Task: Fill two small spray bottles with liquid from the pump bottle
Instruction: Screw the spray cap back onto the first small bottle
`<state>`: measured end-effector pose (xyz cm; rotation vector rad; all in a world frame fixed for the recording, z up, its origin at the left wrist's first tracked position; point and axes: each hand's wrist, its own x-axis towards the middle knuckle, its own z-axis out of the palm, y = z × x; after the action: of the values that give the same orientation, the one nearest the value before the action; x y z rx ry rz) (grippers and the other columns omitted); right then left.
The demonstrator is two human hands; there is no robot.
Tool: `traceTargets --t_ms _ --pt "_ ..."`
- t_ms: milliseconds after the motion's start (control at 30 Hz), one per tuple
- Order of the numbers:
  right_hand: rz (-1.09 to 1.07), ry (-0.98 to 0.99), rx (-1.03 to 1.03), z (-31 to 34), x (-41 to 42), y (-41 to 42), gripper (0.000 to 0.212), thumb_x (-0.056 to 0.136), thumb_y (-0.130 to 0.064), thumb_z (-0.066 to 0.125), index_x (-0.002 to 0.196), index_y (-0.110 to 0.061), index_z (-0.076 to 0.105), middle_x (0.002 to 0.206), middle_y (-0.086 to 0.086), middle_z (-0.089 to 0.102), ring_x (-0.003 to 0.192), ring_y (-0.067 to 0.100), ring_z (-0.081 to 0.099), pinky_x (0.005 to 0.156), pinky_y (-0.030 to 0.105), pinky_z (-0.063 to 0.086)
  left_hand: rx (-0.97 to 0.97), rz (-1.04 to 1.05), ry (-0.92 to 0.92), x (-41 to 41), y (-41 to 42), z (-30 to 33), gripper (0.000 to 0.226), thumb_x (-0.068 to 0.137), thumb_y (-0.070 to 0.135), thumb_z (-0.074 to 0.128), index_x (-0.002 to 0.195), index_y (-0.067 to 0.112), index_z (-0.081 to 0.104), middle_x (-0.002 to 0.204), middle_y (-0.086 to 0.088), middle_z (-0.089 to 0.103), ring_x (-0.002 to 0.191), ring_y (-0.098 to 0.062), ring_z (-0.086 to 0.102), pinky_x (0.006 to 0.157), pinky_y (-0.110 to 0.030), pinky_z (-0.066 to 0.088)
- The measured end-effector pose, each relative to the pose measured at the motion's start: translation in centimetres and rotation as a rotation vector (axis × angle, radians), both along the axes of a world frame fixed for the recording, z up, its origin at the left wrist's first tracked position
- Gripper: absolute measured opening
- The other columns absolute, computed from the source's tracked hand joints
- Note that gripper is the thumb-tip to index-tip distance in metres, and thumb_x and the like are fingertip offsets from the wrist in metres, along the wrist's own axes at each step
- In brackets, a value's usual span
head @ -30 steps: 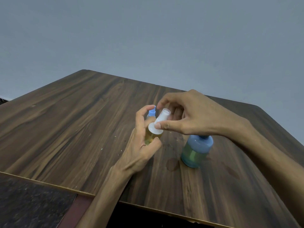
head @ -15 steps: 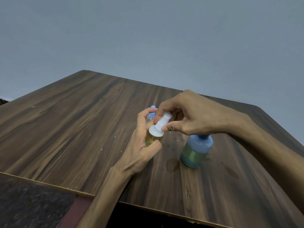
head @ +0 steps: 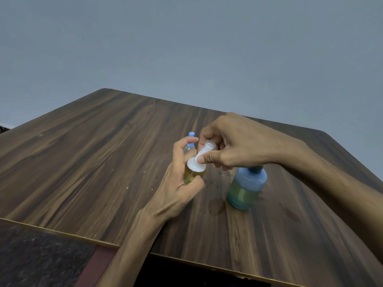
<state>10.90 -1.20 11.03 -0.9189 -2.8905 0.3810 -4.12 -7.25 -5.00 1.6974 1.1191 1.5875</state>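
My left hand (head: 178, 187) grips a small spray bottle (head: 191, 175) holding yellow liquid, tilted above the table. Its white spray cap (head: 200, 160) sits on the neck, and my right hand (head: 234, 143) pinches that cap between thumb and fingers. Just behind my left fingers stands a second small spray bottle (head: 189, 145), clear with a blue top, partly hidden. The blue-tinted pump bottle (head: 245, 189), with greenish liquid in its lower half, stands to the right under my right wrist; its pump head is hidden.
All of this is on a dark wooden table (head: 103, 162). A wet patch (head: 216, 206) lies left of the pump bottle, and small crumbs dot the wood near my left hand. The table's near edge (head: 62, 234) runs across the lower left.
My right hand has pushed the white cap lower onto the held bottle and shifted its grip on it. Both hands sit slightly lower. The pump bottle has not moved.
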Motion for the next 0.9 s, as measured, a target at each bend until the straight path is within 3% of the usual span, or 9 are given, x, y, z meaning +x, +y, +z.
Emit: traceTargets --t_ms 100,200,333,433,500,600,667,800,900 --pt "-0.05 0.031 -0.005 -0.3 -0.4 -0.1 0.014 0.096 -0.024 0.076 0.086 -0.014 0.075 0.065 0.002 0.076 0.054 0.009 0.072 0.06 0.024 0.057 -0.006 -0.007 0.017 0.1 -0.2 0.1 0.072 0.084 0.004 0.052 0.145 0.036 0.032 0.106 -0.028 0.062 0.078 -0.04 0.052 0.07 -0.032 0.045" --pt "-0.132 0.096 -0.015 -1.0 -0.6 -0.1 0.019 0.094 -0.022 0.076 0.083 -0.006 0.076 0.064 0.003 0.076 0.051 0.01 0.072 0.058 0.022 0.056 0.001 0.01 0.054 0.1 -0.2 0.1 0.069 0.085 0.006 0.051 0.145 0.034 0.03 0.104 -0.025 0.062 0.077 -0.038 0.052 0.071 -0.035 0.045" --pt "-0.216 0.15 0.012 -2.4 -0.8 -0.1 0.02 0.09 -0.023 0.074 0.08 -0.006 0.076 0.061 0.005 0.075 0.055 0.017 0.073 0.066 0.037 0.064 0.06 0.047 0.134 0.0 0.0 -0.3 0.062 0.087 0.02 0.049 0.144 0.03 0.027 0.101 -0.013 0.063 0.077 -0.031 0.058 0.074 -0.046 0.051" --pt "-0.216 0.168 0.056 -2.9 -0.9 -0.1 0.02 0.089 -0.027 0.075 0.078 -0.011 0.075 0.063 0.008 0.073 0.061 0.023 0.072 0.07 0.045 0.063 0.087 0.052 0.159 -0.1 0.0 -0.3 0.062 0.089 0.016 0.049 0.145 0.029 0.026 0.104 -0.005 0.064 0.081 -0.031 0.061 0.078 -0.05 0.052" --pt "-0.175 0.189 0.035 -2.8 -0.7 -0.1 0.016 0.092 -0.03 0.076 0.08 -0.018 0.074 0.064 0.005 0.074 0.059 0.018 0.071 0.071 0.044 0.062 0.075 0.056 0.134 -0.2 -0.2 -0.3 0.064 0.089 0.005 0.051 0.145 0.024 0.028 0.109 0.007 0.067 0.083 -0.028 0.063 0.077 -0.039 0.054" --pt "-0.122 0.182 -0.012 -2.5 -0.3 -0.1 0.015 0.091 -0.034 0.079 0.083 -0.024 0.071 0.071 0.003 0.075 0.064 0.02 0.071 0.07 0.047 0.062 0.036 0.054 0.104 -0.1 -0.4 0.0 0.065 0.089 0.001 0.051 0.146 0.021 0.028 0.121 0.031 0.065 0.09 -0.007 0.067 0.08 -0.014 0.049" --pt "-0.128 0.186 0.01 -2.7 -0.4 0.0 0.015 0.088 -0.032 0.08 0.082 -0.021 0.072 0.072 0.003 0.074 0.066 0.021 0.07 0.068 0.045 0.06 0.016 0.045 0.085 -0.1 -0.5 0.2 0.067 0.091 0.002 0.053 0.15 0.023 0.028 0.126 0.038 0.061 0.103 -0.001 0.068 0.088 -0.012 0.049" --pt "-0.198 0.137 0.101 -3.2 -0.7 0.3 0.01 0.089 -0.026 0.074 0.086 -0.017 0.075 0.071 0.003 0.073 0.07 0.022 0.068 0.055 0.025 0.043 -0.033 0.102 0.065 -0.6 0.2 -0.2 0.069 0.094 0.014 0.067 0.156 0.025 0.041 0.13 0.019 0.068 0.118 -0.014 0.069 0.098 -0.024 0.056" --pt "-0.247 0.126 0.112 -3.7 -1.2 0.5 0.01 0.089 -0.024 0.073 0.083 -0.016 0.075 0.065 -0.006 0.066 0.065 0.015 0.062 0.052 0.016 0.033 -0.036 0.267 0.067 -1.4 0.8 -0.6 0.05 0.084 0.017 0.088 0.13 0.027 0.069 0.115 0.01 0.074 0.106 -0.014 0.071 0.091 -0.028 0.058"
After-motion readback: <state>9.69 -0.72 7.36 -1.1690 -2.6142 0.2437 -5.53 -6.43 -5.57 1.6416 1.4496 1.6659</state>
